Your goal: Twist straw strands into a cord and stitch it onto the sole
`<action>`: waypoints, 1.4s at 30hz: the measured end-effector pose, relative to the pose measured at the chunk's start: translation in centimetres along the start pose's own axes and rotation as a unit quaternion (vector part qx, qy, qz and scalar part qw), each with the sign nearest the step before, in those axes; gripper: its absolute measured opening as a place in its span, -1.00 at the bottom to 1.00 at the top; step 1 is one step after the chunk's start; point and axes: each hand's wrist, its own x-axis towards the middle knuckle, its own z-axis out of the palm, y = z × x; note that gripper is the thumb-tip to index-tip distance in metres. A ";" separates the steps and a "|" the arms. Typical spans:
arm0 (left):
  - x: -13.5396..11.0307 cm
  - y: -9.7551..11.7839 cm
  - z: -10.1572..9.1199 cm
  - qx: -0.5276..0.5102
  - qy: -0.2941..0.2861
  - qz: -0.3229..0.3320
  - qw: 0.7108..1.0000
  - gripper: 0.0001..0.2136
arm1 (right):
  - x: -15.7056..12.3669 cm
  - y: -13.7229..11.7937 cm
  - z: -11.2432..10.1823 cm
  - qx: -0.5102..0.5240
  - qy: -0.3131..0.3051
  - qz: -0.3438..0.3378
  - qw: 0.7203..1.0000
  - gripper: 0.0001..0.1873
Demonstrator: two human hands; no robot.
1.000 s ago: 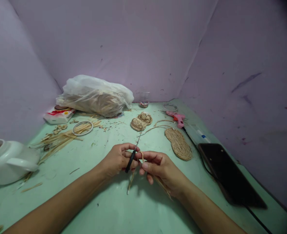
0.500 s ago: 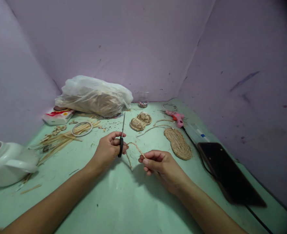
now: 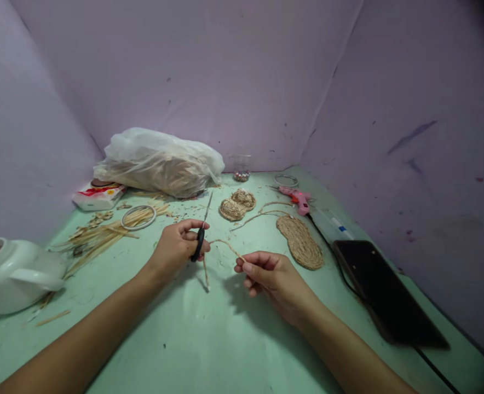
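Black-handled scissors (image 3: 198, 244) stand blades-up in my left hand (image 3: 175, 247), which is closed around them. A braided straw cord (image 3: 228, 244) runs from the fingers of that same hand to my right hand (image 3: 275, 276), where thumb and fingertips pinch it. Below my left fingers the cord's short end hangs down. Beyond the hands lies a pair of small coiled straw pieces (image 3: 237, 206) joined in a figure-eight. To the right rests a larger sole-shaped woven piece (image 3: 300, 241), with loose cord (image 3: 262, 213) near its top.
A pink glue gun (image 3: 297, 198) and a dark tablet-like slab (image 3: 385, 290) lie on the right. At the back are a plastic bag (image 3: 160, 161) and a clear cup of beads (image 3: 242, 174). Straw strips (image 3: 98, 235), a ring (image 3: 138, 217) and a white pot (image 3: 16, 273) are left.
My left hand has shifted slightly left with the scissors, carrying the hanging cord end along and widening the span of cord between the hands. My right hand has hardly moved.
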 end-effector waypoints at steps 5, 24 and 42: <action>-0.1 1.2 -2.2 -0.058 -0.137 -0.130 0.980 -0.73 | -0.1 0.0 -0.2 -0.026 -0.042 0.065 0.997 -0.75; 0.7 0.8 -2.1 -0.236 -0.170 -0.331 0.898 -0.83 | -0.4 0.5 0.1 -0.023 -0.144 0.098 0.984 -0.77; 1.1 0.8 -1.9 -0.291 -0.119 -0.341 0.886 -0.89 | -0.5 0.4 0.1 0.019 -0.169 0.128 0.977 -0.84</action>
